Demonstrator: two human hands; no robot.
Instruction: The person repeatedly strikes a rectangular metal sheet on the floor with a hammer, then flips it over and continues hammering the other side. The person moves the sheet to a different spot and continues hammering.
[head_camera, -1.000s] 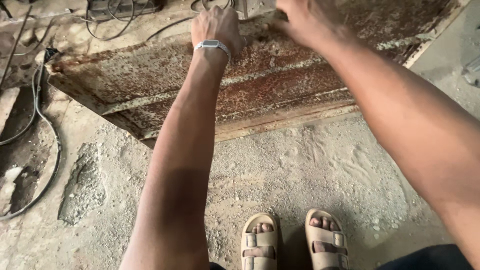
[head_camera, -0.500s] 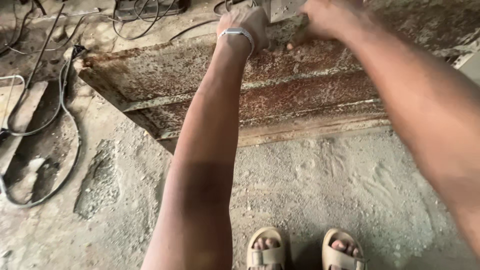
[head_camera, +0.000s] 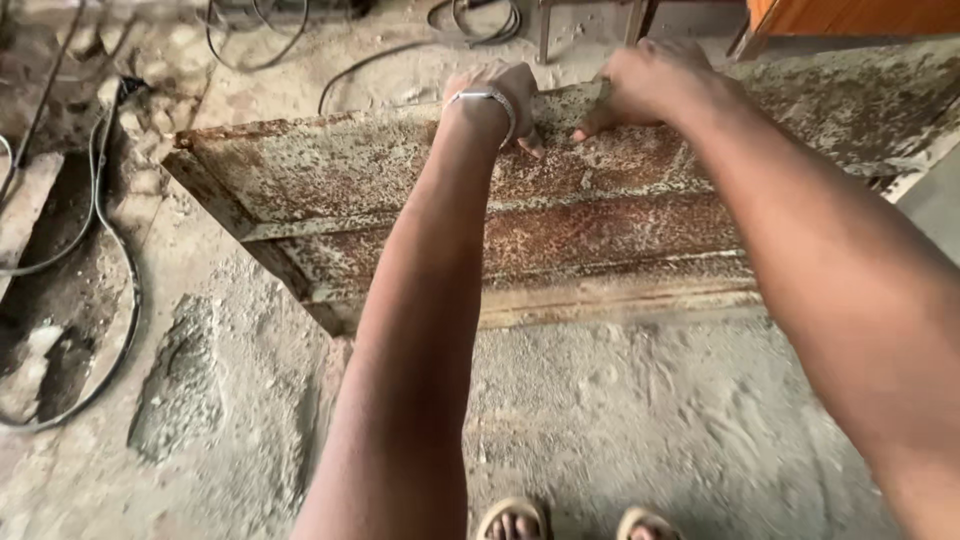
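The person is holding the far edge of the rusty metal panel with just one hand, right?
Not quite. Both hands grip it: the left hand and the right hand sit side by side on the far edge of the rusty metal panel, as the head view shows.

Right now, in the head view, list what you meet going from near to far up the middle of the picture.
Sandalled toes → dusty concrete floor → rusty metal panel → left hand and right hand on its far edge → cables.

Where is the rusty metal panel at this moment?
In the head view, the rusty metal panel lies on the dusty floor ahead of the sandalled feet, with both hands on its far edge.
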